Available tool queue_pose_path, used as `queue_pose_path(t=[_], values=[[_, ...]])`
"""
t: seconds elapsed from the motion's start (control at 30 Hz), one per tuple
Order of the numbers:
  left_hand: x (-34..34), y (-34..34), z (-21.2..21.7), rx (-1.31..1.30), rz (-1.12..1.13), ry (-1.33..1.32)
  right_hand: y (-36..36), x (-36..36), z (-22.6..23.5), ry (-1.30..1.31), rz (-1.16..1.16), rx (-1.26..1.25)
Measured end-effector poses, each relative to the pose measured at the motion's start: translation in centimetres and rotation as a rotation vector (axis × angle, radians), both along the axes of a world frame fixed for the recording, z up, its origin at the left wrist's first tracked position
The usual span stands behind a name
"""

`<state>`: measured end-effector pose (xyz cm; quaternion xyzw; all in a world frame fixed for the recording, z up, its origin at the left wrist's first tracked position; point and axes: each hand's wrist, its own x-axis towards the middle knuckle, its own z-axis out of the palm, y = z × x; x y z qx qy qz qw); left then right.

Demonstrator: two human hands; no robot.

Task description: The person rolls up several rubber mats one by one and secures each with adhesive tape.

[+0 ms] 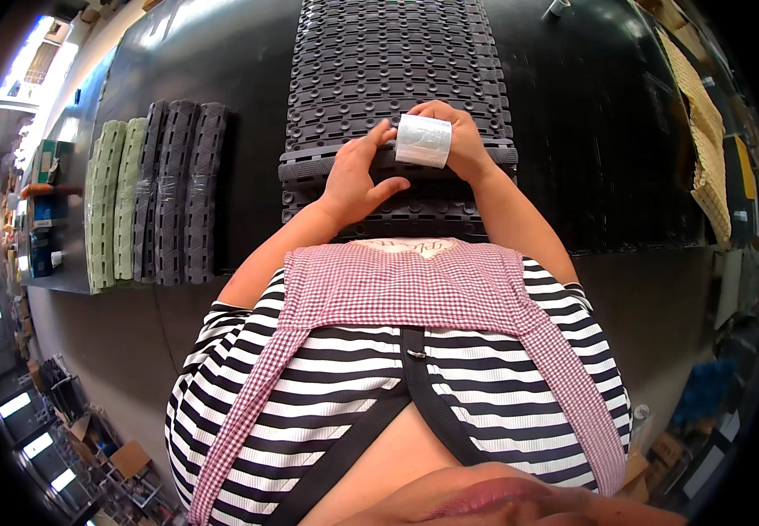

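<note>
My right hand (462, 143) is closed on a wide roll of clear tape (424, 141), held just above a dark grey studded mat (397, 79). Part of that hand is hidden behind the roll. On the other side, my left hand (355, 182) has its fingers stretched out and the thumb apart. Its fingertips come close to the roll's left edge; whether they touch it I cannot tell. Below both hands the mat's near end forms a raised ridge (309, 167), with another grey studded section (423, 210) nearer to me.
The mat lies lengthwise on a black table (563, 158). At left stand green rolled mats (107, 202) and several grey rolled mats (169, 193), side by side. A small white cylinder (558, 8) is at the far edge. A beige textured sheet (699, 131) hangs along the right side.
</note>
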<state>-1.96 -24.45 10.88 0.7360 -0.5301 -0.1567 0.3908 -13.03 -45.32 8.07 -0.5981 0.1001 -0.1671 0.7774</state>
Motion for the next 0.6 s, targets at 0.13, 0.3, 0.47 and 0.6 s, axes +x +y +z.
queue_pose_path(t=[0.13, 0.3, 0.47, 0.6], values=[[1.5, -0.3, 1.8, -0.051, 0.005, 0.349, -0.3, 0.6, -0.9, 0.167, -0.026, -0.158], [1.4, -2.9, 5.2, -0.130, -0.069, -0.105, 0.2, 0.4, -1.5, 0.185, -0.005, -0.311], [2.5, -4.9, 5.6, -0.066, -0.251, -0.090, 0.4, 0.0, -1.9, 0.168, -0.022, -0.460], [4.2, -6.7, 4.8, 0.068, -0.139, 0.061, 2.4, -1.0, 0.3, 0.042, -0.183, -0.806]])
